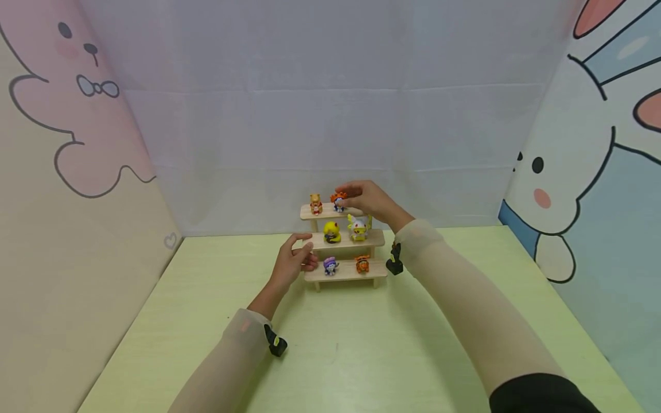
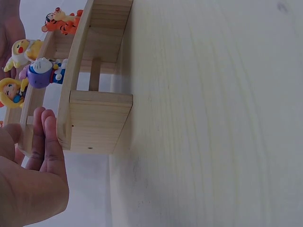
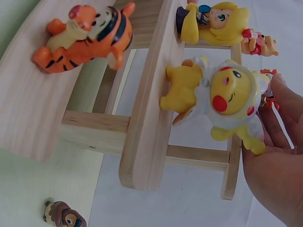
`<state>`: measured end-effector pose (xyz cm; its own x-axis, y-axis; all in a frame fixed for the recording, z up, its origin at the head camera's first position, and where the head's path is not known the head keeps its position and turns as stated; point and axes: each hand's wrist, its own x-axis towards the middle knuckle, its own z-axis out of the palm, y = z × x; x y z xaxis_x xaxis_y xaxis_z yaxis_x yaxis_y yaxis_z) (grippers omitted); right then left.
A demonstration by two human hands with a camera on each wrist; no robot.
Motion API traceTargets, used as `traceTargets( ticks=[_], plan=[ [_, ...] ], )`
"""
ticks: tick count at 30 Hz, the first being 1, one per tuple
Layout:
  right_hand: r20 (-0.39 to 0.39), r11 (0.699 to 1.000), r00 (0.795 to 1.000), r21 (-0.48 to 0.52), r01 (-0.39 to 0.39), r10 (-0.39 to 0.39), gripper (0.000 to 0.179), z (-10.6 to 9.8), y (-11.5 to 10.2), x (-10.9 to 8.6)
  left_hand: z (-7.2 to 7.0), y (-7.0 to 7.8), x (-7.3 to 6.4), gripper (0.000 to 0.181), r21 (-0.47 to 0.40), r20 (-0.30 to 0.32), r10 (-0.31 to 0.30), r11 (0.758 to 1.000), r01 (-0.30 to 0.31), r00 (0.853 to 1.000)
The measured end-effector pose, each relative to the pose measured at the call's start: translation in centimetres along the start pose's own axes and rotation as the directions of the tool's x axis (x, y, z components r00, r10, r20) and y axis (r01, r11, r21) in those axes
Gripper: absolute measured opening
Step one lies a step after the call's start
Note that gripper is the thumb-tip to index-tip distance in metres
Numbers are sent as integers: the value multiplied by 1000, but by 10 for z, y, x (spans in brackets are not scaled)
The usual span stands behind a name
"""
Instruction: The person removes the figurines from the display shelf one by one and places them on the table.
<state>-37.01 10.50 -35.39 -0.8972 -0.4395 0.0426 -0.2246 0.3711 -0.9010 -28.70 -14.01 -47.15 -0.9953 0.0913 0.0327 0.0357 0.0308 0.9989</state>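
A three-tier wooden display shelf (image 1: 345,274) holds several small figurines. My right hand (image 1: 373,202) pinches an orange-topped figurine (image 1: 338,202) on the top tier, next to a yellow bear figurine (image 1: 315,204) in red. At the shelf's left end, my left hand (image 1: 289,263) has its fingers curled about the middle tier's edge. That tier bears a blonde figurine (image 1: 332,232) and a yellow figurine in a white hood (image 3: 229,92). Below stand a purple-hatted white figurine (image 2: 41,72) and an orange striped tiger (image 3: 90,38).
A brown owl-like figurine (image 3: 65,215) lies on the pale table (image 1: 330,355) beyond the shelf's right side. A white cloth backdrop (image 1: 330,115) hangs close behind the shelf. Printed panels, a pink bear (image 1: 77,132) and a white rabbit (image 1: 573,172), flank the table.
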Motion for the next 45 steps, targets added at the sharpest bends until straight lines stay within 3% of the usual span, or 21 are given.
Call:
traceTargets(
  ticks=[26,45],
  plan=[
    [-51,1000,999,-22,-18,17,40,-4,2,-2,1,-1,2,33,7,-8,6,1000,-6,1000],
    [-43,995,999,96,16,-12,45,-29,20,-17,0,-2,2,34,-3,1,4,1000,-4,1000]
  ],
)
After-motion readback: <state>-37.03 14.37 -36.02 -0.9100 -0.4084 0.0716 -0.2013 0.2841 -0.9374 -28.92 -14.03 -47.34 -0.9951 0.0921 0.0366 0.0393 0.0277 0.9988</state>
